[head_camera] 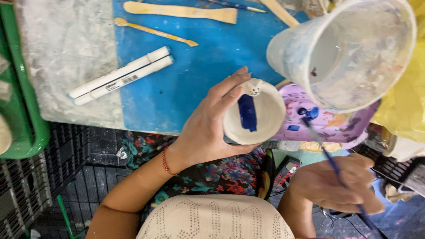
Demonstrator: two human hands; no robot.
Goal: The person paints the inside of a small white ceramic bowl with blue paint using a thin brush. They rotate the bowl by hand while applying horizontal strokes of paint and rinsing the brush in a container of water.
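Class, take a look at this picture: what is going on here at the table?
A person is painting a small white cup. The left hand holds the cup, tilted so its inside shows, with a blue stripe already painted there. The right hand holds a brush, its tip in blue paint on a purple palette. A plastic tub stands beside it, with two white markers and wooden tools on the blue mat.

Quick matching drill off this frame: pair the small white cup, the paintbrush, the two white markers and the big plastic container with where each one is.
1 small white cup
2 paintbrush
3 white markers
4 plastic container

A lying on the blue mat
B in the right hand
C in the left hand
D beside the purple palette

Pairs: 1-C, 2-B, 3-A, 4-D
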